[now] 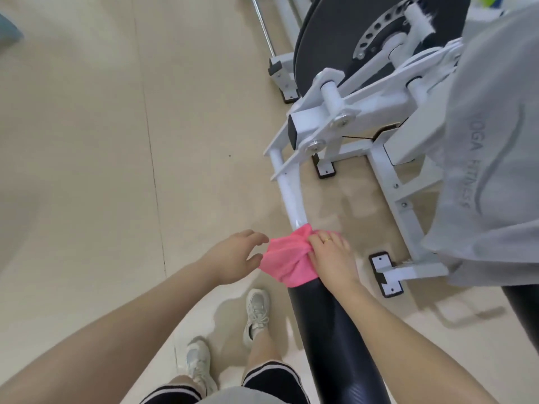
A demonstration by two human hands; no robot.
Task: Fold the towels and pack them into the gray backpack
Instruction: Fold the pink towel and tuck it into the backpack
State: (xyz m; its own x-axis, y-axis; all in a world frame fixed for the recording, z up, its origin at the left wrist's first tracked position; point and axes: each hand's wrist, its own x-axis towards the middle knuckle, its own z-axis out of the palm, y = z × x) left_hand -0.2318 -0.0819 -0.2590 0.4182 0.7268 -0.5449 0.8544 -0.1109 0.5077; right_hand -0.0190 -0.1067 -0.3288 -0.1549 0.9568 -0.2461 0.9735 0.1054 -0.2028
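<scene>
We see a pink towel (287, 259) draped over the bar of a white exercise machine (344, 118), just where the white tube meets a black foam roller pad (335, 333). The cloth is bunched and creased at its upper right and hangs loose down the near side of the bar, its lower corner lying on the black pad.

Our right hand (334, 258) rests on the towel's right edge, fingers curled into the gathered fabric and gripping it against the bar; a thin ring shows on one finger. Our left hand (236, 256) hovers just left of the towel with fingers relaxed and slightly spread, thumb near the cloth's edge; it holds nothing, and we cannot tell whether a fingertip touches the fabric.

To the right, a gray backpack (490, 158) sits on the machine frame, its fabric printed with pale lettering that reads partly as "FITNESS". It is near the towel but apart from it. Behind the bar, the machine's large dark disc (335, 33) and a perforated metal plate fill the upper part of the view.

Below, we see our own legs in black shorts (271, 377) with white stripes and pale sneakers (256, 313) standing on a beige floor (87, 141), left of the black pad.
</scene>
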